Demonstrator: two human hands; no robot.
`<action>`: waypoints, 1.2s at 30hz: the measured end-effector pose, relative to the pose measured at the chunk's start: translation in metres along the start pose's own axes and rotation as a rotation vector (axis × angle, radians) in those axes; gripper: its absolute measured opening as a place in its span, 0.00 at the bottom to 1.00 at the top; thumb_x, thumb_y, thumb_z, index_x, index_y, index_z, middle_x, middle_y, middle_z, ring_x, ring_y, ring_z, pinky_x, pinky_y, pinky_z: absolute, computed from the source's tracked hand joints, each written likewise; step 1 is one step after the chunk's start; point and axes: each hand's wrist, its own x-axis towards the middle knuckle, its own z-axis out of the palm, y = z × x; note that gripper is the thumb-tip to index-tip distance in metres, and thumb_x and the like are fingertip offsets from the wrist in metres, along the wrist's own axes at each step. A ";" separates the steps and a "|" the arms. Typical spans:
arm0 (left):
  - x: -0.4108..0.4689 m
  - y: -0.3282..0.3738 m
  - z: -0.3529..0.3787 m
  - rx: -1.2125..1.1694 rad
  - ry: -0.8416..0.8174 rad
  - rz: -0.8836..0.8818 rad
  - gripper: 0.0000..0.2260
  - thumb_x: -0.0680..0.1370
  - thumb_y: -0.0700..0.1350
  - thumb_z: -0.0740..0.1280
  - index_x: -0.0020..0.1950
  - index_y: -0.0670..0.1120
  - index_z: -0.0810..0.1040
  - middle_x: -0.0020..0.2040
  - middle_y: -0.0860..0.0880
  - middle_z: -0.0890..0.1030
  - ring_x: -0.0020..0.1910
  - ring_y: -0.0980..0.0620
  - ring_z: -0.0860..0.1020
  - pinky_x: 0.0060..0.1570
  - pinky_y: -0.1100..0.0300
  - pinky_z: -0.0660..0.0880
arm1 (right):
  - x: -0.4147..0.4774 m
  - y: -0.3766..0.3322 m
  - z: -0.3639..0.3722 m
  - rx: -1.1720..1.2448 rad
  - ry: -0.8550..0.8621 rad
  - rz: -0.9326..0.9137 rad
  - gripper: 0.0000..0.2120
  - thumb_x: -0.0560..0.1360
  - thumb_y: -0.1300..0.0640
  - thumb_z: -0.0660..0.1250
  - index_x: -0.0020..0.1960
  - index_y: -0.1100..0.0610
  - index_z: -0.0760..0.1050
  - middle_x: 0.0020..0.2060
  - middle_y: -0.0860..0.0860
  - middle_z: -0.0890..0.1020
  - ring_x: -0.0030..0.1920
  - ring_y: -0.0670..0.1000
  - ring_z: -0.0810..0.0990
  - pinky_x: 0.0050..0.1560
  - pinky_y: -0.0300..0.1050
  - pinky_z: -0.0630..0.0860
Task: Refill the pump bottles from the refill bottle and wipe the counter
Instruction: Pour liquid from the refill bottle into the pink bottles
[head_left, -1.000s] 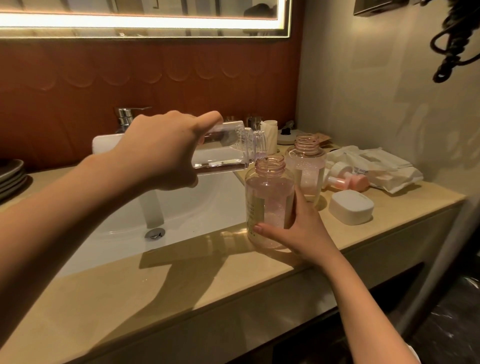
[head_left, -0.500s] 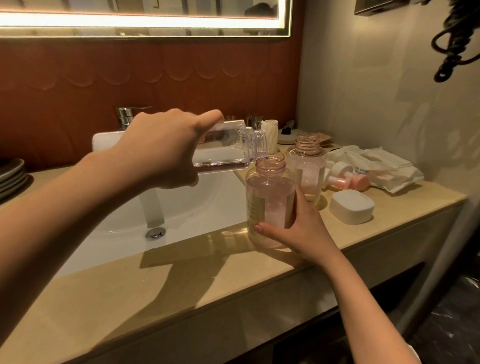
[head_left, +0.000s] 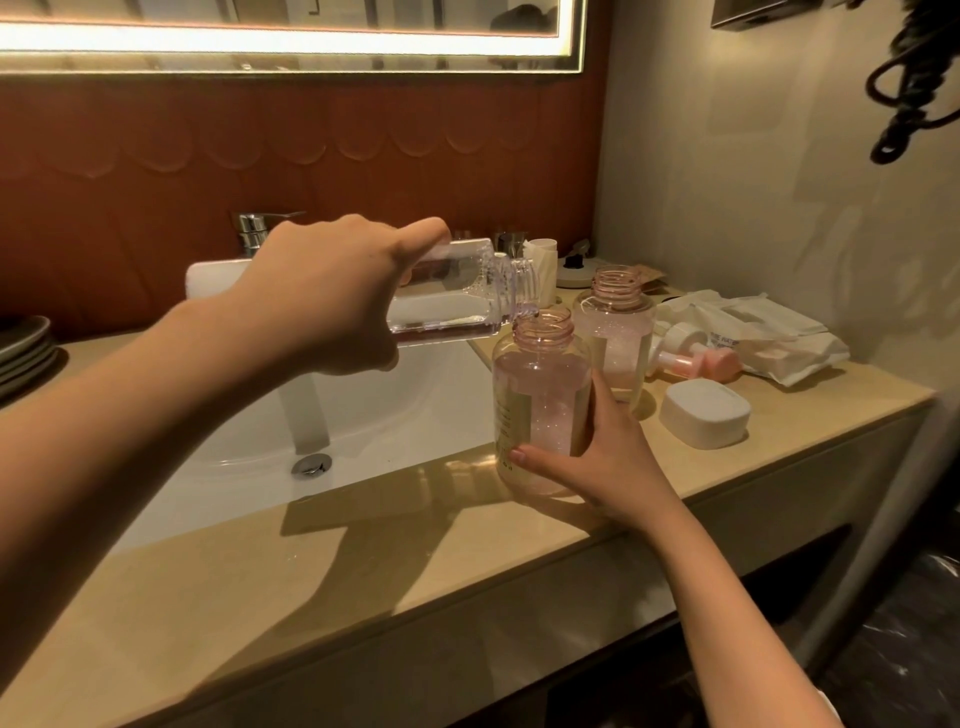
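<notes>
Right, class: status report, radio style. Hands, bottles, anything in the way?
Left hand grips refill bottle, tipped, mouth at near pump bottle neck. Right hand steadies that bottle on counter. Second open bottle just behind, not blocking.

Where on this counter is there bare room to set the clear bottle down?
Widest bare patch: the front strip of the beige counter, between the white sink basin and its front edge, left of the near pink bottle. A smaller patch lies before the white rounded box. Behind that box it is crowded: second pink bottle, pink pump head, white wipes pack.
</notes>
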 end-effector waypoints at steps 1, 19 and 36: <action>0.000 0.000 0.000 0.000 -0.001 -0.001 0.36 0.67 0.47 0.75 0.69 0.52 0.59 0.49 0.46 0.79 0.42 0.46 0.76 0.29 0.60 0.71 | 0.000 0.000 0.000 0.001 0.000 0.002 0.49 0.60 0.41 0.75 0.73 0.46 0.53 0.70 0.46 0.66 0.69 0.49 0.65 0.65 0.44 0.65; -0.001 0.002 -0.007 0.028 0.011 0.008 0.36 0.68 0.47 0.75 0.70 0.52 0.58 0.48 0.47 0.78 0.41 0.47 0.74 0.26 0.63 0.63 | 0.000 0.003 -0.001 0.012 0.007 -0.005 0.48 0.61 0.43 0.76 0.73 0.46 0.54 0.69 0.46 0.68 0.68 0.48 0.66 0.63 0.42 0.65; 0.000 0.002 -0.005 0.030 0.012 0.010 0.36 0.68 0.47 0.75 0.70 0.52 0.58 0.49 0.47 0.78 0.41 0.48 0.74 0.27 0.63 0.67 | 0.000 0.001 -0.001 0.009 0.015 -0.034 0.47 0.62 0.45 0.77 0.72 0.43 0.53 0.69 0.45 0.67 0.63 0.41 0.63 0.60 0.38 0.63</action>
